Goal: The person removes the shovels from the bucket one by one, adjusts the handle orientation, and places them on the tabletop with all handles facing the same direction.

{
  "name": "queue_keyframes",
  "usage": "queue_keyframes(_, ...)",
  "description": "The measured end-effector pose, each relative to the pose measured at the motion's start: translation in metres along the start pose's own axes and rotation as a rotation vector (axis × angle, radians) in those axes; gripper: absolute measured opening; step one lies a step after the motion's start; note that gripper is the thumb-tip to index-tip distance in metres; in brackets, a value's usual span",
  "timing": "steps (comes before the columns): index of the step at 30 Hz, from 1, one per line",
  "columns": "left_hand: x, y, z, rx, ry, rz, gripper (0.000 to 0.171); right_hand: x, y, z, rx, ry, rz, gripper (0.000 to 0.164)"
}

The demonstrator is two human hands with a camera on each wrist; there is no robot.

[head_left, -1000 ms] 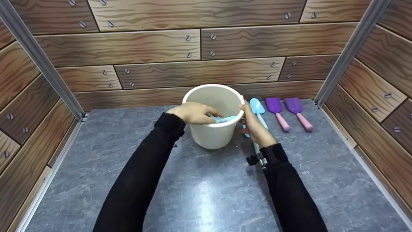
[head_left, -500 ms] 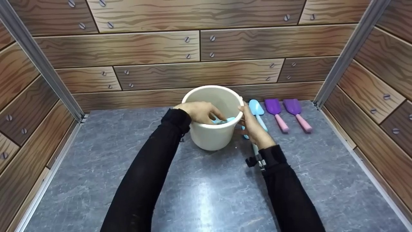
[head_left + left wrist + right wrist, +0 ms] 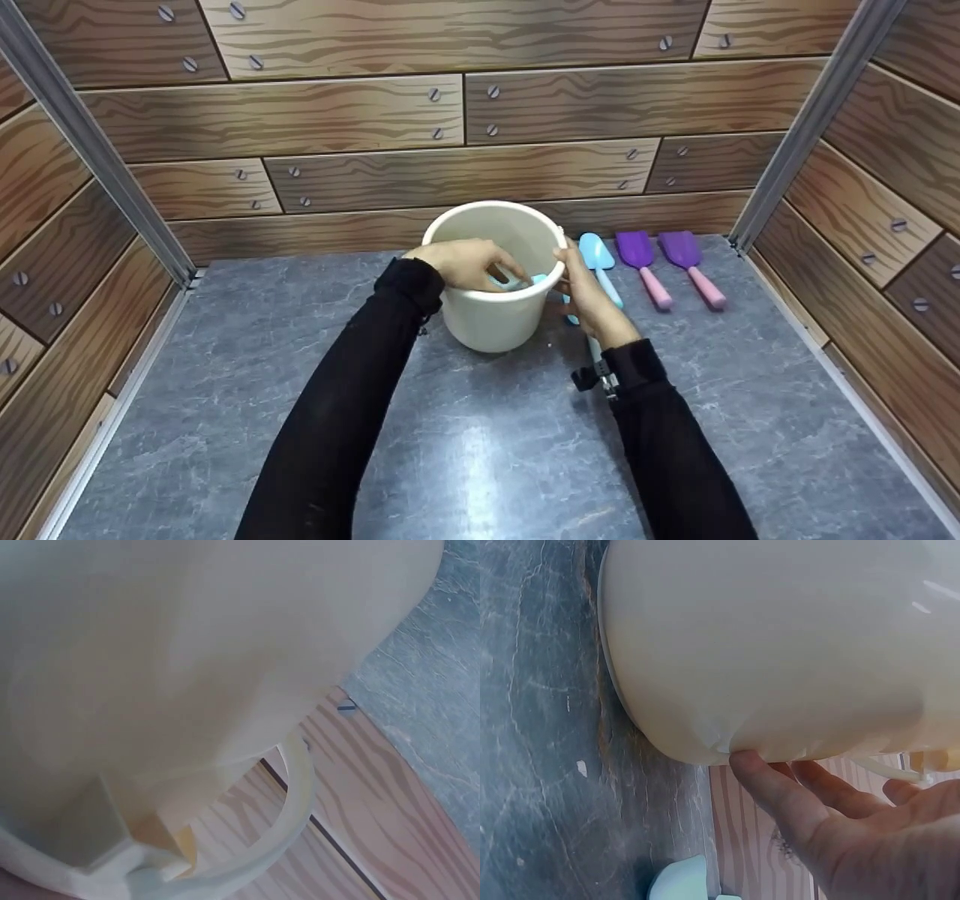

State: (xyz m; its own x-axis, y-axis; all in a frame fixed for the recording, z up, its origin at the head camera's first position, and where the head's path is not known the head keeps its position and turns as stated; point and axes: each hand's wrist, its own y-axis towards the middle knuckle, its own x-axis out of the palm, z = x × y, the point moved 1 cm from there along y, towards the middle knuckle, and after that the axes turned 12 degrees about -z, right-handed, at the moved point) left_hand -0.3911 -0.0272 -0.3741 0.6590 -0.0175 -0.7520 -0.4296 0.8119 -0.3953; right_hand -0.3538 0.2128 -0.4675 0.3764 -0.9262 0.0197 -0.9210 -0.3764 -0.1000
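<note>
Reaching into a cream bucket (image 3: 491,326), the left hand (image 3: 469,264) pinches a light-blue tool (image 3: 539,279).
Most of that tool is hidden behind the bucket's near rim. The right hand (image 3: 591,296) grips the bucket's right side, thumb at the lip, fingers against the outer wall. Right of the bucket lie a blue scoop (image 3: 596,250) and, farther out, two purple scoops (image 3: 635,250).

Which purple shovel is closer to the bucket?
The left purple shovel, between a light-blue shovel and the other purple shovel, which lies farther right, away from the bucket.
</note>
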Motion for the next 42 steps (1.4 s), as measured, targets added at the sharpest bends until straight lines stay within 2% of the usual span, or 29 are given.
queue_keyframes(5, 0.000, 0.003, 0.000, 0.022, -0.007, -0.038, 0.061, 0.000, 0.000, 0.000, -0.002, 0.003, -0.001, 0.084)
queue_keyframes(11, 0.000, 0.005, 0.002, -0.031, 0.002, -0.089, 0.069, 0.003, 0.001, 0.000, 0.004, 0.008, -0.001, 0.084)
queue_keyframes(17, 0.001, 0.007, 0.000, 0.044, -0.012, -0.087, 0.064, 0.003, 0.001, -0.002, 0.005, -0.001, -0.003, 0.082)
queue_keyframes(20, 0.001, 0.008, -0.002, 0.076, -0.015, -0.067, 0.055, 0.003, 0.001, -0.002, -0.003, 0.000, -0.003, 0.082)
queue_keyframes(29, 0.002, 0.010, -0.001, 0.106, -0.006, 0.004, 0.028, 0.002, 0.001, -0.002, -0.007, 0.011, 0.017, 0.082)
queue_keyframes(36, 0.002, 0.011, -0.003, 0.117, 0.015, 0.055, 0.024, 0.003, 0.000, -0.003, 0.032, 0.021, 0.028, 0.081)
queue_keyframes(42, 0.003, 0.008, 0.001, 0.118, 0.056, 0.157, 0.020, 0.003, 0.000, -0.003, 0.033, 0.017, 0.026, 0.081)
